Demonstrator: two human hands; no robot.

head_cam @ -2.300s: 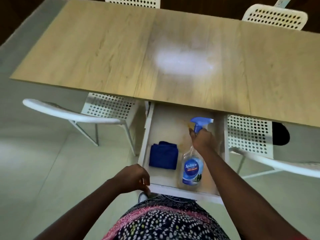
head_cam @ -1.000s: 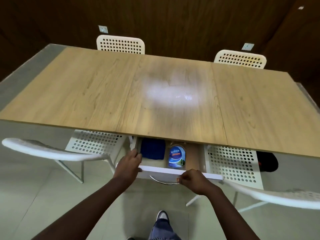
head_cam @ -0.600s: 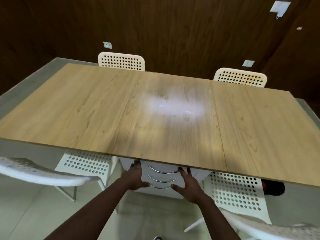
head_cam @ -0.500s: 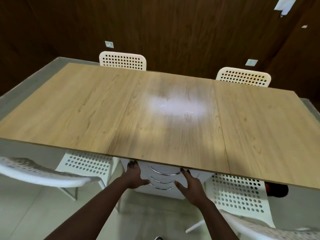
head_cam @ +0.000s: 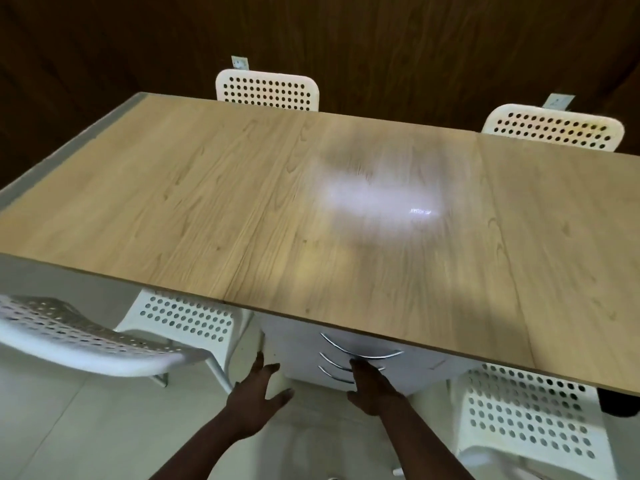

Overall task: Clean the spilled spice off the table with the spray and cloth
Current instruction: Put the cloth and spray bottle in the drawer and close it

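Note:
The wooden table [head_cam: 214, 202] fills the view, with a bright patch of reflected light [head_cam: 377, 199] near its middle; I see no spice on it. Under its near edge stands a white drawer unit [head_cam: 301, 348] with curved metal handles [head_cam: 360, 353], all drawers closed. The spray bottle and blue cloth are hidden inside. My left hand [head_cam: 254, 396] is open with fingers spread just in front of the unit's left corner. My right hand [head_cam: 372, 386] is open, fingers straight, its tips at the handles.
White perforated chairs stand at the near left [head_cam: 86, 341], near right [head_cam: 526, 424] and behind the table's far edge [head_cam: 266, 86], [head_cam: 554, 131]. A dark wood wall [head_cam: 346, 36] closes the back. A black object [head_cam: 620, 403] lies on the pale floor at right.
The spray bottle was laid in the open drawer beside the cloth, then both hands pushed the drawer closed. Since then both hands have drawn back slightly from the unit, fingers straight.

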